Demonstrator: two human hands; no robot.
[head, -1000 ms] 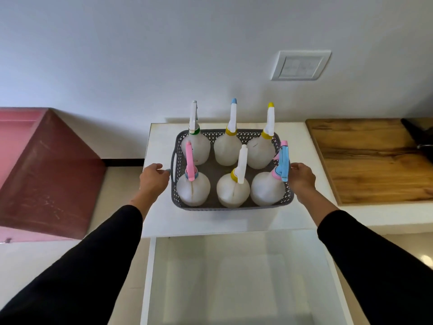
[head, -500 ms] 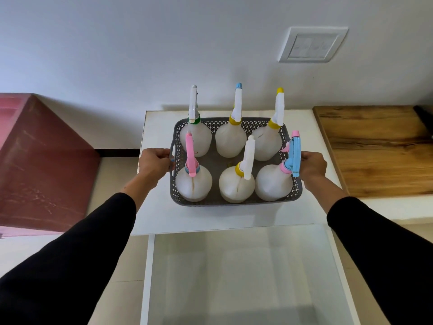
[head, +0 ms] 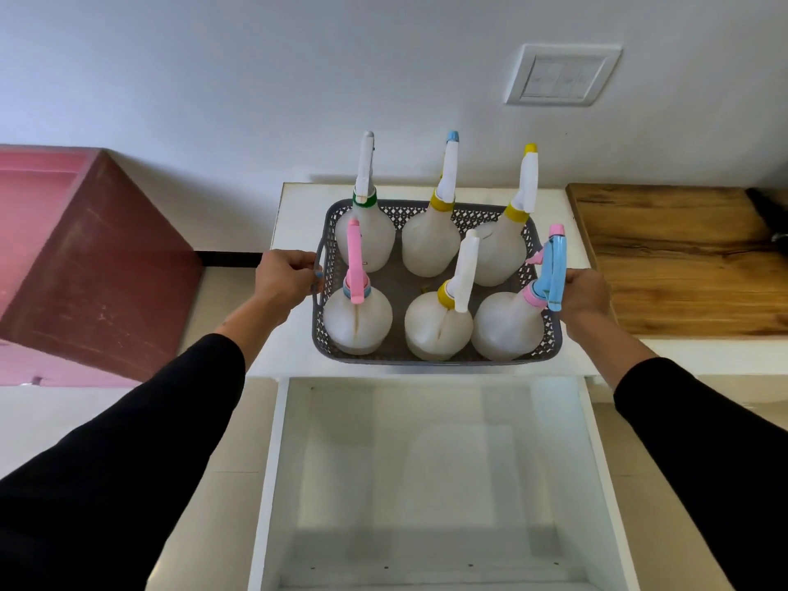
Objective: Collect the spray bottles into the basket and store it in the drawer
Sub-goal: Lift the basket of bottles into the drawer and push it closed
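Basket: grey plastic basket (head: pixel 433 358) with lattice walls, rectangular with rounded corners, over the near edge of the white countertop (head: pixel 298 206).
Bottles: six bulbous translucent white spray bottles (head: pixel 357 319) stand upright inside in two rows of three; trigger heads are white, pink and blue, collars green, yellow and pink.
Left hand: left hand (head: pixel 285 278) curled tight around the basket's handle at 9 o'clock.
Right hand: right hand (head: pixel 583 292) closed on the rim at 3 o'clock, partly hidden behind the blue trigger.
Drawer: smooth white drawer (head: pixel 273 462), pulled open at 6 o'clock of the basket.
Surroundings: wooden board (head: pixel 682 266) at 3 o'clock; pink box (head: pixel 98 266) at 9 o'clock.
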